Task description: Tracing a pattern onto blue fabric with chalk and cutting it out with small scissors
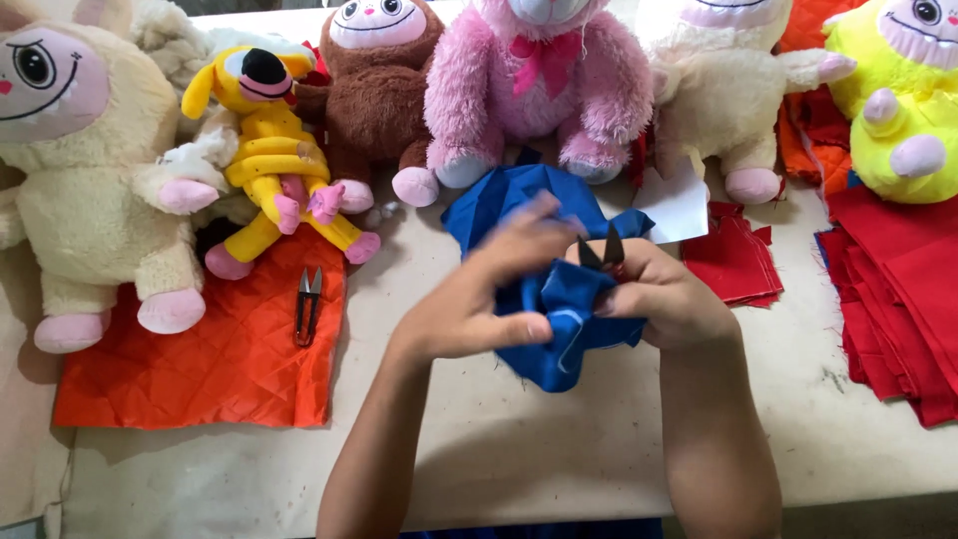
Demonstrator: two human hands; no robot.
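Both forearms reach over the pale table (559, 449); left hand (479, 299) pinches blue fabric (559, 299) at table centre; right hand (664, 299) grips the same cloth plus small thread snips (602, 252), blades up; spare snips (308, 304) lie on orange quilted fabric (200, 359), plush toys behind.

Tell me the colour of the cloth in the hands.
Blue; the cloth shows best in the head view, held by both hands.
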